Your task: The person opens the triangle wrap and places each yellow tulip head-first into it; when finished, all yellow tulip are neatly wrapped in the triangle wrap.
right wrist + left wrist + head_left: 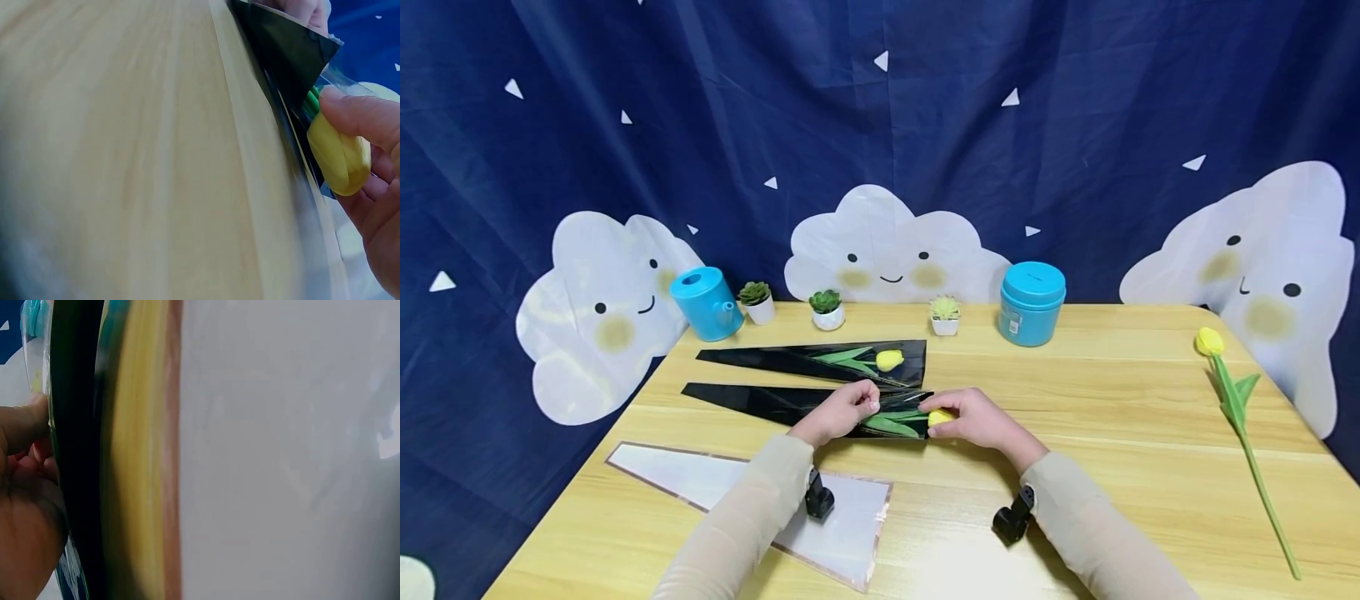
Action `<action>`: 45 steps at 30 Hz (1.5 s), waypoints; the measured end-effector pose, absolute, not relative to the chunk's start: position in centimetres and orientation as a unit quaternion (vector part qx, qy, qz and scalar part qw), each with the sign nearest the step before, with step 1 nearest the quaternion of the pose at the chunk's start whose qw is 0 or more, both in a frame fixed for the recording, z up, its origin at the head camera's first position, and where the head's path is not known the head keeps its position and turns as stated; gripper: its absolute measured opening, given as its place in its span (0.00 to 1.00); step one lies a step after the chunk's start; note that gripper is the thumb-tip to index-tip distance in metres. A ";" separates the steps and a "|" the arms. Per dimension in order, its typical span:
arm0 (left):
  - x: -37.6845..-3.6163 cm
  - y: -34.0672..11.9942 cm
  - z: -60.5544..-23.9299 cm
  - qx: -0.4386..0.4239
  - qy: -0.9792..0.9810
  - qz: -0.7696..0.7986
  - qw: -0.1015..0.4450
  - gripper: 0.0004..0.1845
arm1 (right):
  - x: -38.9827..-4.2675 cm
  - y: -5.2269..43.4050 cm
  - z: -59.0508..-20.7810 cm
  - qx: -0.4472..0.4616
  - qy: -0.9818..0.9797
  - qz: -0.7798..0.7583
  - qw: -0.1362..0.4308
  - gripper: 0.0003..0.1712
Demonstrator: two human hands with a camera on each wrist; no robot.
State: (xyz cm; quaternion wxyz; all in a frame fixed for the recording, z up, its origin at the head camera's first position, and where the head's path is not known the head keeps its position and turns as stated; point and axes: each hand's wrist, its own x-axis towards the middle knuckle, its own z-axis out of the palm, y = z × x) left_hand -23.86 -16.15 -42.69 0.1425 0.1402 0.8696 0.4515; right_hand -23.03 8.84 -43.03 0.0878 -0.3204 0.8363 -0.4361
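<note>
1. Wooden table (1075,400) under a cloud-print backdrop is carrying everything, with both hands working at its middle.
2. Left hand (842,410) is pinching the black sleeve (790,404) at its wide mouth, seemingly to steady it.
3. Right hand (973,419) is gripping the yellow tulip (938,417), head at the mouth, leaves already inside.
4. Beyond the hands a filled sleeve (820,360) is lying; a white sleeve (760,500) sits beneath the left forearm, and a loose tulip (1232,400) far right; nothing is blocking.

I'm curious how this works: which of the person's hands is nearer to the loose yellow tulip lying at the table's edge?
The right hand. It pinches a yellow bud at the black sleeve's mouth, on the loose tulip's side; the left hand holds that sleeve farther away.
</note>
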 end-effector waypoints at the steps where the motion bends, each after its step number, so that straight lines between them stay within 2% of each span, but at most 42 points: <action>1: -23.9 -16.1 -42.7 0.140 0.871 0.449 0.142 0.06 | -23.0 8.8 -43.0 -0.319 0.839 -0.433 0.087 0.20; 6: -23.9 -16.0 -42.6 0.139 0.873 0.445 0.144 0.07 | -22.9 8.4 -42.9 -0.313 0.850 -0.416 0.080 0.20; 16: -23.9 -16.5 -43.1 0.143 0.867 0.456 0.146 0.06 | -22.6 9.5 -43.4 -0.286 0.840 -0.449 0.102 0.25; 27: -24.0 -16.6 -43.1 0.142 0.861 0.467 0.141 0.05 | -22.1 10.7 -43.6 -0.273 0.824 -0.486 0.107 0.20; 34: -24.1 -16.5 -42.9 0.143 0.865 0.456 0.151 0.05 | -22.3 10.5 -43.6 -0.250 0.821 -0.506 0.091 0.16; 45: -23.9 -16.2 -42.6 0.143 0.871 0.451 0.132 0.05 | -22.0 9.4 -43.3 -0.178 0.827 -0.531 0.055 0.13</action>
